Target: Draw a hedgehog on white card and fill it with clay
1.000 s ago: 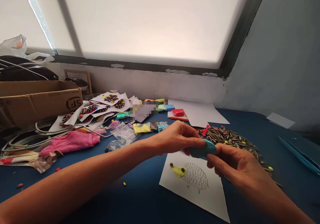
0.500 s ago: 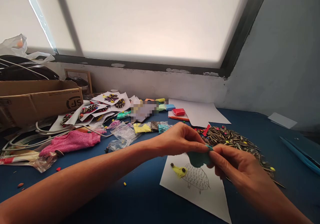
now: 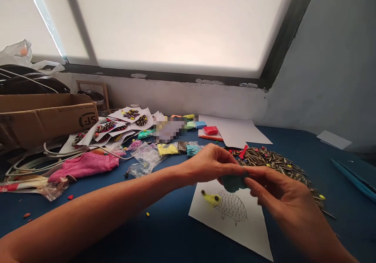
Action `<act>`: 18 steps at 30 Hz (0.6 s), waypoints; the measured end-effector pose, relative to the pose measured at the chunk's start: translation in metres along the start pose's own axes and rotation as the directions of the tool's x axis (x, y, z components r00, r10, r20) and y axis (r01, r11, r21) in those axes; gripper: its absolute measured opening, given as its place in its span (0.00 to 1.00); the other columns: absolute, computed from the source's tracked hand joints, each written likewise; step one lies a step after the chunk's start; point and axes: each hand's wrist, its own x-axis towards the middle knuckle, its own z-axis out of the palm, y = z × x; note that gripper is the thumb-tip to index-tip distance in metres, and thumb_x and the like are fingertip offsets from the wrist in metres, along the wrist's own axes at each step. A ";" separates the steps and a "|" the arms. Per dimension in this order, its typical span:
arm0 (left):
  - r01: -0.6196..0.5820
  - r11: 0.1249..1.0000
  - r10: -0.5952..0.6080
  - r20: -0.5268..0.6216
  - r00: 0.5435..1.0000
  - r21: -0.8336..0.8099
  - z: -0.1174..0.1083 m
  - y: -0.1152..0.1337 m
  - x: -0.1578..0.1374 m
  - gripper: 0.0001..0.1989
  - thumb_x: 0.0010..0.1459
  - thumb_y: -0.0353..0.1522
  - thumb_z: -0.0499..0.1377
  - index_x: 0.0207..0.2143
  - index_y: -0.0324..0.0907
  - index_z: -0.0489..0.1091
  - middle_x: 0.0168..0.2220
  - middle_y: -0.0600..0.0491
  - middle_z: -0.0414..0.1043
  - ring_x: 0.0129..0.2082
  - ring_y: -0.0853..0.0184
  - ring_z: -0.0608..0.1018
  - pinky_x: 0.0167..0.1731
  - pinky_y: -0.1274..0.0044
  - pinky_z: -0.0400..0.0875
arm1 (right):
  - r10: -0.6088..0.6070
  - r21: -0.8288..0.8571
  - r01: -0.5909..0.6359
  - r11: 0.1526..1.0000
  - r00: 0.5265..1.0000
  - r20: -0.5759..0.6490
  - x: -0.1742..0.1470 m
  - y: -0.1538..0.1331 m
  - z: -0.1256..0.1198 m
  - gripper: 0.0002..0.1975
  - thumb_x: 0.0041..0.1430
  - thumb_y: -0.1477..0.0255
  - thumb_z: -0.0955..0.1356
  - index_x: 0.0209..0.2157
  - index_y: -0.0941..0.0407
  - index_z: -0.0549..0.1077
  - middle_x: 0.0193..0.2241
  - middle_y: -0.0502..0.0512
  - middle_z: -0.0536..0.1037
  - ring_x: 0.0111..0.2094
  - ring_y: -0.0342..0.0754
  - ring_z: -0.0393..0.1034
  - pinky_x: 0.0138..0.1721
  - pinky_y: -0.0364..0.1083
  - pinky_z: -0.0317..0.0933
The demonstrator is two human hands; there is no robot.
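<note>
A flattened piece of teal modelling clay (image 3: 234, 182) hangs between my two hands, above a sheet of white paper. My left hand (image 3: 216, 163) is closed, pinching the clay's upper left edge. From the other side my right hand (image 3: 277, 188) grips its right edge between thumb and fingers. On the white paper (image 3: 211, 227) beneath is a line drawing of a hedgehog (image 3: 232, 207) with a scaly-patterned body. Yellow clay (image 3: 210, 199) covers the hedgehog's head, with dark dots for nose and eye.
Striped sunflower seeds (image 3: 276, 162) lie heaped behind my right hand. Packets of coloured clay, such as yellow (image 3: 167, 149) and red (image 3: 210, 130), sit farther back. At left are a pink cloth (image 3: 85, 165), grey cable, seed pictures (image 3: 131, 114) and a cardboard box (image 3: 47, 118).
My right hand's fingers have shifted along the clay's upper edge, and its wrist is raised slightly. Both hands keep hold of the clay. The paper has stayed in place.
</note>
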 end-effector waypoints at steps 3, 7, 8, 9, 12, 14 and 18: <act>0.004 0.998 -0.002 0.035 0.999 -0.060 -0.004 -0.003 0.002 0.24 0.48 0.44 0.67 0.41 0.36 0.73 0.31 0.49 0.76 0.28 0.69 0.77 0.30 0.76 0.72 | 0.034 0.032 -0.031 0.999 0.996 -0.086 0.002 -0.003 -0.001 0.16 0.48 0.57 0.74 0.39 0.49 0.80 0.27 0.50 0.80 0.27 0.47 0.74 0.27 0.42 0.69; 0.040 0.998 -0.036 0.058 0.998 -0.057 -0.007 -0.001 0.002 0.16 0.51 0.36 0.67 0.39 0.35 0.73 0.30 0.51 0.75 0.27 0.71 0.77 0.31 0.77 0.72 | 0.072 0.031 -0.068 0.997 0.988 -0.136 0.006 -0.011 -0.005 0.20 0.45 0.51 0.73 0.35 0.51 0.80 0.25 0.52 0.79 0.25 0.48 0.74 0.28 0.44 0.70; 0.037 0.998 -0.035 0.059 0.998 -0.041 -0.007 0.000 0.002 0.13 0.52 0.34 0.66 0.36 0.34 0.73 0.29 0.51 0.75 0.27 0.72 0.77 0.31 0.78 0.71 | 0.075 0.025 -0.073 0.997 0.990 -0.123 0.006 -0.012 -0.005 0.22 0.45 0.50 0.73 0.36 0.51 0.79 0.26 0.52 0.80 0.27 0.49 0.75 0.30 0.45 0.71; 0.029 0.999 -0.027 0.054 0.998 -0.025 -0.007 0.001 0.001 0.10 0.53 0.34 0.65 0.34 0.34 0.73 0.28 0.51 0.74 0.27 0.73 0.76 0.30 0.79 0.70 | 0.082 0.026 -0.080 0.996 0.991 -0.107 0.007 -0.013 -0.005 0.23 0.45 0.50 0.72 0.38 0.51 0.79 0.28 0.53 0.80 0.28 0.50 0.76 0.31 0.46 0.72; -0.004 1.000 0.003 0.053 0.999 0.018 -0.006 0.002 0.001 0.07 0.53 0.31 0.65 0.32 0.34 0.73 0.27 0.53 0.73 0.26 0.75 0.74 0.28 0.81 0.68 | 0.108 0.069 -0.107 0.992 0.994 -0.018 0.008 -0.012 -0.005 0.26 0.45 0.51 0.74 0.43 0.52 0.77 0.33 0.55 0.82 0.32 0.51 0.77 0.34 0.46 0.72; -0.015 1.000 0.014 0.051 0.999 0.013 -0.006 0.002 0.001 0.07 0.53 0.30 0.65 0.33 0.35 0.73 0.27 0.53 0.73 0.26 0.75 0.74 0.28 0.81 0.68 | 0.118 0.079 -0.123 0.989 0.991 0.065 0.007 -0.010 -0.004 0.22 0.45 0.54 0.74 0.40 0.52 0.78 0.30 0.54 0.81 0.31 0.49 0.76 0.33 0.44 0.71; -0.017 0.999 0.019 0.048 0.999 -0.040 -0.009 0.003 0.002 0.10 0.53 0.33 0.65 0.35 0.35 0.73 0.29 0.53 0.73 0.28 0.74 0.74 0.31 0.80 0.69 | 0.127 0.060 -0.136 0.989 0.983 0.134 0.007 -0.010 -0.007 0.17 0.46 0.55 0.75 0.34 0.51 0.80 0.26 0.51 0.79 0.29 0.48 0.75 0.30 0.42 0.69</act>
